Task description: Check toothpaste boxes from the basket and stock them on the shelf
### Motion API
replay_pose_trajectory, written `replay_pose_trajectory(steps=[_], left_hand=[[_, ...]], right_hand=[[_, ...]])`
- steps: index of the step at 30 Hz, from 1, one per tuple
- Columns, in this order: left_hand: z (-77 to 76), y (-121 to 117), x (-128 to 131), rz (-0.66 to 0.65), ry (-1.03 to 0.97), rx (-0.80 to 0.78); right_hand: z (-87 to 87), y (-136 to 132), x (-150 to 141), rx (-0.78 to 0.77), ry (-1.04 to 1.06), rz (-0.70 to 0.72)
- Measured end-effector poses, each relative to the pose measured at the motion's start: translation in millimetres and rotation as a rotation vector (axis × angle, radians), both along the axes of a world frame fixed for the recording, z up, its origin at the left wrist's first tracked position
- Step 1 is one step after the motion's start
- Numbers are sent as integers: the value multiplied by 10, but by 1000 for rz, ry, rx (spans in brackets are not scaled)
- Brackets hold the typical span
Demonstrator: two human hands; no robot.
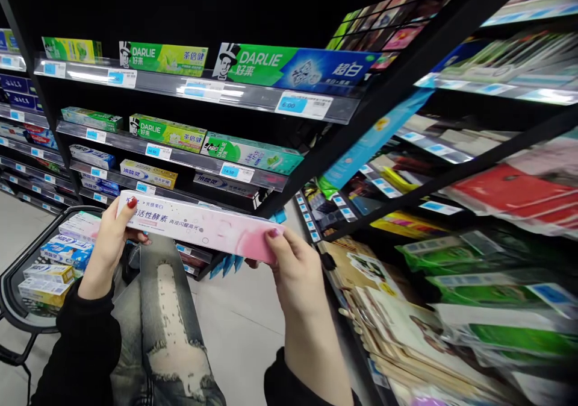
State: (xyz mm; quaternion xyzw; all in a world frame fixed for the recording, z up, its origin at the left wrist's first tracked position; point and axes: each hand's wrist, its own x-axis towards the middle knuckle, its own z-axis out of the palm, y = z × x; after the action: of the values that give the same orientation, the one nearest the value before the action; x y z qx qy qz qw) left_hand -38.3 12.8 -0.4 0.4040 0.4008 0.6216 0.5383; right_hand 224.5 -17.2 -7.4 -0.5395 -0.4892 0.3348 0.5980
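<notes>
I hold a long pink and white toothpaste box [198, 226] level in front of me, in both hands. My left hand [112, 237] pinches its left end, thumb on top with a red nail. My right hand [293, 267] grips its pink right end. The box hangs in front of the lower shelves, above my knee in torn grey jeans [167, 309].
Black shelves [189, 90] hold green Darlie toothpaste boxes [293, 65] with blue price tags. A black basket [11, 291] at lower left holds several toothpaste boxes [67, 250]. To the right, another shelf unit [451, 171] carries packets and pouches. Pale floor [244, 327] lies below.
</notes>
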Motion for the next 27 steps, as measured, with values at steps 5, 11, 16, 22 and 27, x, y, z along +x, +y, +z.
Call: replay_pose_trajectory(steps=[5, 11, 16, 22, 27], left_hand=[[-25, -2, -33, -17, 13, 120], [37, -196, 79, 25, 245, 415], [62, -398, 241, 223, 689, 588], [66, -420, 389, 427, 952, 814], [71, -431, 406, 386, 913, 764]], right_hand=[[-154, 101, 32, 57, 64, 30], [-642, 458, -147, 1, 564, 90], [-1011, 617, -386, -131, 795, 181], [-1206, 588, -540, -249, 816, 237], [-1205, 552, -571, -256, 821, 243]])
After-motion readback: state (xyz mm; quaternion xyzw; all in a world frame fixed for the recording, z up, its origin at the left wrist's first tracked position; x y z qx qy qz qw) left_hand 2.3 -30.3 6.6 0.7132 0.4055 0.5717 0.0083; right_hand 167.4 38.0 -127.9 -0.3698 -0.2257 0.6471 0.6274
